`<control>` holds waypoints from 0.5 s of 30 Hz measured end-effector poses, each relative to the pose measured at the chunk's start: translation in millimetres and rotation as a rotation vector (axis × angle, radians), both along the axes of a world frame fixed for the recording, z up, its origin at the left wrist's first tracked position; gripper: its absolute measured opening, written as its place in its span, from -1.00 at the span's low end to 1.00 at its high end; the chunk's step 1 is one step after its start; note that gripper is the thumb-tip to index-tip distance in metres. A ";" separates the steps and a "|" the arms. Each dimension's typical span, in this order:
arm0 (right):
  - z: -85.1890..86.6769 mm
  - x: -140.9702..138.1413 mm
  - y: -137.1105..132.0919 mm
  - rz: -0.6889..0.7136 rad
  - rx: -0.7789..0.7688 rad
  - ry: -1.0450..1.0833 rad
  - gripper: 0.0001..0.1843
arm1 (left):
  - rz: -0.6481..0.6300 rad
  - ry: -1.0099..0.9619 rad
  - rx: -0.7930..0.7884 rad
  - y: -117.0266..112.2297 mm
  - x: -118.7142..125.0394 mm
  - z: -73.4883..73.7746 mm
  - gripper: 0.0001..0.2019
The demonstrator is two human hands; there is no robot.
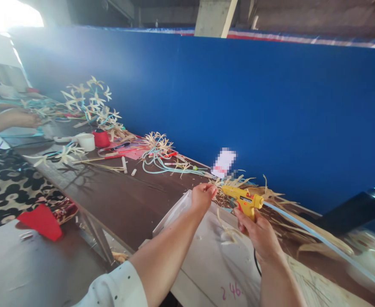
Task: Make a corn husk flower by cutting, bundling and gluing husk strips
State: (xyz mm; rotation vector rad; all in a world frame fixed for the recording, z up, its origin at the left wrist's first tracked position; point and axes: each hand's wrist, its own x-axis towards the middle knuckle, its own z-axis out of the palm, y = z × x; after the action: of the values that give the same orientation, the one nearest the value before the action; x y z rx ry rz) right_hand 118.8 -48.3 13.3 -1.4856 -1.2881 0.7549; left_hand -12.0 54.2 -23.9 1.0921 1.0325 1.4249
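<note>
My right hand grips a yellow hot glue gun by its handle, nozzle pointing left. My left hand is closed in a pinch just left of the nozzle, on a small pale straw piece that I can barely make out. Both hands hover over a pale board on the dark brown table. A long light-blue strip runs from the gun to the lower right. Dry straw leaves lie behind the gun.
Straw flowers on blue stems and a taller bunch lie further left, with a white cup, a red spool and red sticks. Another person's arm works at the far left. A blue wall backs the table.
</note>
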 end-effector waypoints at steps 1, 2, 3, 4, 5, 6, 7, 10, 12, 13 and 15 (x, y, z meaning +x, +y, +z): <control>0.6 -0.3 -0.3 -0.001 -0.006 0.005 -0.64 | 0.002 -0.001 -0.004 -0.3 0.0 0.1 -0.79; 1.1 -0.6 -0.6 -0.004 -0.011 0.010 -0.63 | 0.002 -0.003 -0.007 -0.6 -0.1 0.3 -0.79; 1.5 -0.7 -0.9 -0.007 -0.014 0.015 -0.62 | 0.001 -0.004 -0.007 -0.8 -0.1 0.5 -0.79; 1.7 -0.8 -1.0 -0.010 -0.016 0.019 -0.61 | 0.001 -0.006 -0.008 -1.0 -0.1 0.7 -0.79; 1.5 -0.6 -1.0 -0.013 -0.018 0.022 -0.60 | 0.000 -0.009 -0.009 -1.0 -0.1 0.9 -0.79; 0.9 -0.3 -0.9 -0.013 -0.018 0.021 -0.60 | -0.004 -0.015 -0.010 -1.0 0.0 0.9 -0.79; -0.1 0.1 -0.6 -0.014 -0.014 0.018 -0.60 | -0.008 -0.021 -0.012 -0.8 0.1 0.8 -0.79; -4.2 1.9 1.0 -0.013 0.004 0.010 -0.61 | -0.014 -0.038 -0.017 -0.2 0.7 0.2 -0.79; -6.6 3.0 2.1 -0.007 0.016 0.011 -0.63 | -0.016 -0.040 -0.019 0.1 1.0 0.0 -0.79; -7.4 3.5 2.5 -0.005 0.020 0.010 -0.63 | -0.016 -0.040 -0.022 0.1 1.1 0.1 -0.79; -8.2 4.0 2.8 -0.002 0.019 0.004 -0.65 | -0.018 -0.043 -0.027 -0.4 1.1 0.7 -0.79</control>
State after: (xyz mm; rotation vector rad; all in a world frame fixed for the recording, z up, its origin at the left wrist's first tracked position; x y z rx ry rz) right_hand 122.9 -45.4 5.1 -1.4691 -1.2873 0.7424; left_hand -10.8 53.9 -23.2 1.0440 1.0064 1.4104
